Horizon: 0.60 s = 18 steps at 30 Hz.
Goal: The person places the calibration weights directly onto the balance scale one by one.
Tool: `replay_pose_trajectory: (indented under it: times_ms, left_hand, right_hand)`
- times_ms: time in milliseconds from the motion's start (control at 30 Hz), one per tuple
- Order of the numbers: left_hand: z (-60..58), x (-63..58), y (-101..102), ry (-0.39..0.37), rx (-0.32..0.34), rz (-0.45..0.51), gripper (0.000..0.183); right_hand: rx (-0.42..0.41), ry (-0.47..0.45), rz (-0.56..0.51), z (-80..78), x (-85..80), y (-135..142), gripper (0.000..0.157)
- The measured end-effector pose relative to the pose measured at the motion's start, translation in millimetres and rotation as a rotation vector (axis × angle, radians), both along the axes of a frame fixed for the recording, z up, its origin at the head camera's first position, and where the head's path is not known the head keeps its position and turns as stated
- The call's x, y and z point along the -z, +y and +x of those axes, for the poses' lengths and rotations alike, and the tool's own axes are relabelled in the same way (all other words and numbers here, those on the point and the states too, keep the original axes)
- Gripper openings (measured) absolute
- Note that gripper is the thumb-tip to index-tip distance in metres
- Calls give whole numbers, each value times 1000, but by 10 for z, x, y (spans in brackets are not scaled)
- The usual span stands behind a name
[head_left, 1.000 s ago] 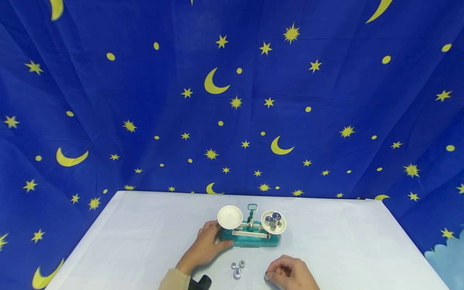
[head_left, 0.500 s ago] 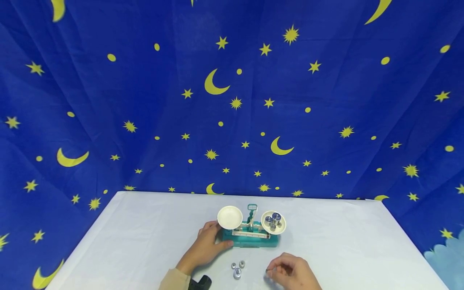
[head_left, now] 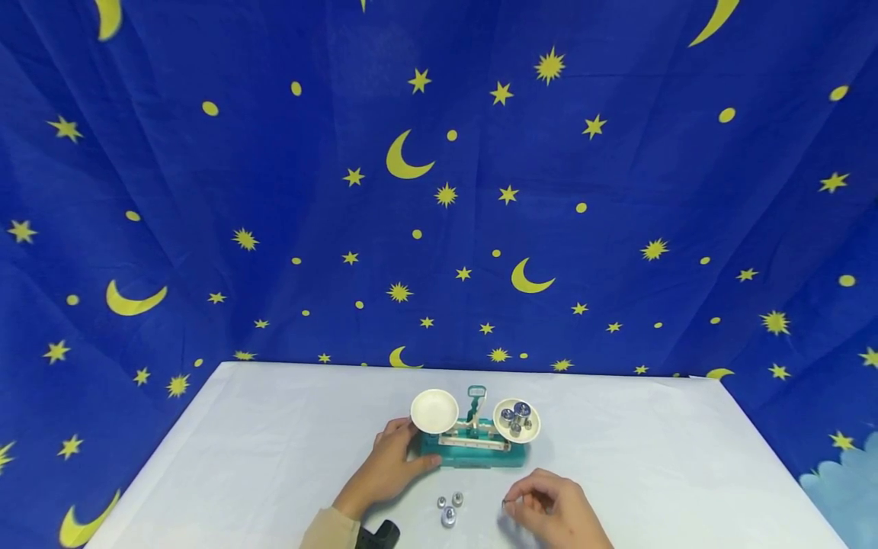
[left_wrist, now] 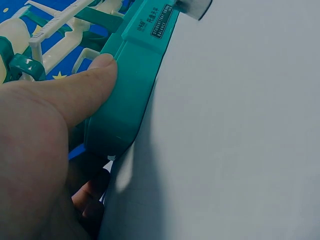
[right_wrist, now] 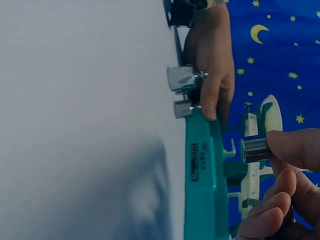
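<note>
Head view, left hand (head_left: 391, 467) still clasping balance (head_left: 480, 457), right hand (head_left: 559, 509) shifted nearer it, grip pinching metal weight (right_wrist: 256, 149)

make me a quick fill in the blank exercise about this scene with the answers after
In the head view, the left hand grips the ____ end of the balance.
The right hand pinches one metal weight, while exactly ____ other weights stand directly on the table.
Only the pan on the head view's ____ side is loaded.

Missing words: left; three; right.
</note>
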<state>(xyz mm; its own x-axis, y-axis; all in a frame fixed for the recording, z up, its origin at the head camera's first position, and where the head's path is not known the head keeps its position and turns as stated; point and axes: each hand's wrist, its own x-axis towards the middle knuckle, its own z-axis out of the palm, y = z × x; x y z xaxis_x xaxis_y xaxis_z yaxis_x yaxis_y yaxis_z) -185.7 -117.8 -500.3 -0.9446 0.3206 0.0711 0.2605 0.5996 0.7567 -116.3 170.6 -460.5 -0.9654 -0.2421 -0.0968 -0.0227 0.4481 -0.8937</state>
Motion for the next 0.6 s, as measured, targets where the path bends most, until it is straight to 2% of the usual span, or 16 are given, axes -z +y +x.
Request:
replay_pose_trajectory:
  times_ms: [367, 600]
  left_hand:
    - [6, 1, -12, 2, 5, 0, 81]
    - [-1, 8, -7, -10, -7, 2, 81]
  right_hand:
    - [-2, 125, 11, -33, -83, -70, 7]
    - [8, 165, -18, -46, -109, -110, 6]
